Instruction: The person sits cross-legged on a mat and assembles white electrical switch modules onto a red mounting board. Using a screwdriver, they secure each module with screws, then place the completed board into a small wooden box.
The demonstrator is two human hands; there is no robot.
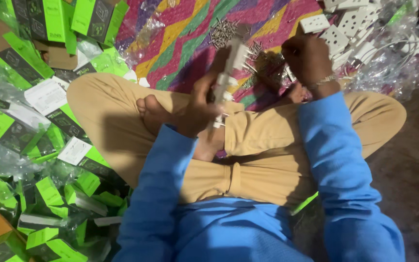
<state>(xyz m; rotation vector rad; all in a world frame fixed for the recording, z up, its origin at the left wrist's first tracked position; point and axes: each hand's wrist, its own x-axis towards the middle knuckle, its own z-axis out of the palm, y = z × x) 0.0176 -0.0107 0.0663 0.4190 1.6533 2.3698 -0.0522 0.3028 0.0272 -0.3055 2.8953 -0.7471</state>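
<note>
The person is sitting cross-legged on a zigzag-patterned mat (190, 34), blue sleeves reaching forward over tan trousers. The left hand (197, 109) is gripping a long white socket strip (229, 73), its fingers (214, 82) curling closed around the lower part of the strip and holding it tilted, so the upper end is rising beyond the fingertips toward the mat. The right hand (306, 58), wearing a metal bracelet (323, 81) at the wrist, is reaching down into a pile of small metal screws (267, 65) lying just beyond the strip; its fingers are bunching together, pinching downward at the pile, though whether they are actually holding a screw cannot be told from here. A second scatter of screws (221, 30) is lying farther out, past the top of the strip. Just to the outside of the right hand's fingers, a heap of white socket plates (345, 24) is piling up against clear plastic wrapping (403, 53). Well off to the outside of the left hand, green and black cartons (49, 131) are lying jumbled among more crumpled wrapping.
</note>
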